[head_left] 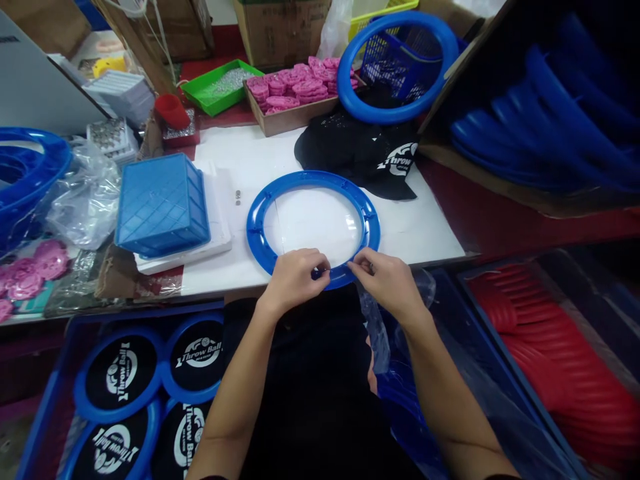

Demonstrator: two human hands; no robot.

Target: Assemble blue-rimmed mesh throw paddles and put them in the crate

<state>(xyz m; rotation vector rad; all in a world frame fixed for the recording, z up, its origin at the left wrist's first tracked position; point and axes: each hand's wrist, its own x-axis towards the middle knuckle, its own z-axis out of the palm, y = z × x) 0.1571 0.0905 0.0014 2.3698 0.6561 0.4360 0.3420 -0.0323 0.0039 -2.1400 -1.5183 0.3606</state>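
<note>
While the blue ring [255, 223] lies at the near edge of the white sheet [225, 150], the left hand [303, 275] and right hand [384, 277] meet its near rim. Each is curled, thumb and fingertips drawn nearly together; whether either grips the rim or some small part cannot be told. Printed black fabric [340, 150] lies just beyond the ring.

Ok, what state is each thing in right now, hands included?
Blue ring, ribbed side up, centre open
Left hand, fingers curled at the ring's near edge; grip unclear
Right hand, fingers curled at the same edge; grip unclear
Black printed fabric, rumpled
Blue box, apparently upside down
Green tray, partly filled with small pieces
Cardboard box, heaped with pink pieces
Red cup, tilted
Red pieces, packed close together
</note>
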